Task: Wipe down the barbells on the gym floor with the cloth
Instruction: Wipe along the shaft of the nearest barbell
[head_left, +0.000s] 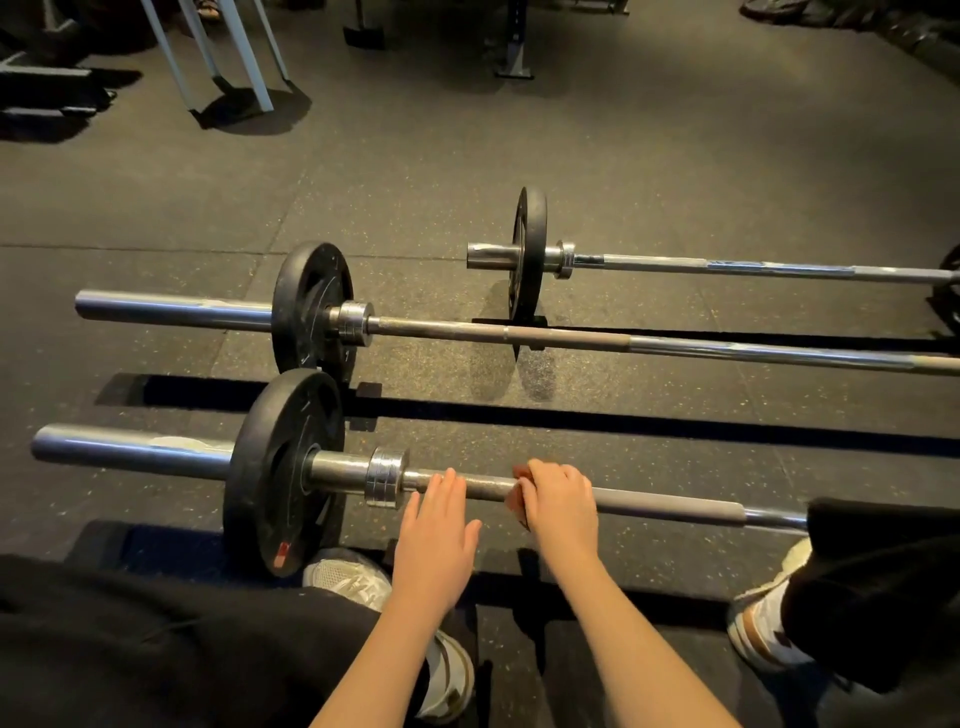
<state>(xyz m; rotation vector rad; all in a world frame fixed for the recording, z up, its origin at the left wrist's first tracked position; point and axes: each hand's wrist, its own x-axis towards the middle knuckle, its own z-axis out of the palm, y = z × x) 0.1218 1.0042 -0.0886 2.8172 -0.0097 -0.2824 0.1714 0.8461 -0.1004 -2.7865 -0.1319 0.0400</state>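
Note:
Three barbells lie side by side on the dark rubber floor. The nearest barbell (670, 508) has a black plate (283, 467) at its left end. My right hand (558, 501) grips a reddish-brown cloth (517, 501) wrapped around this bar's shaft, right of the chrome collar (385, 477). My left hand (434, 530) lies flat with straight fingers, fingertips touching the shaft just right of the collar. The middle barbell (571, 338) and the far barbell (727, 266) lie behind, untouched.
My knees in black trousers and white shoes (353, 577) frame the near bar. Small black blocks (366, 391) sit by the plates. Rack legs (228, 57) and other gym equipment stand at the back; open floor lies between them and the barbells.

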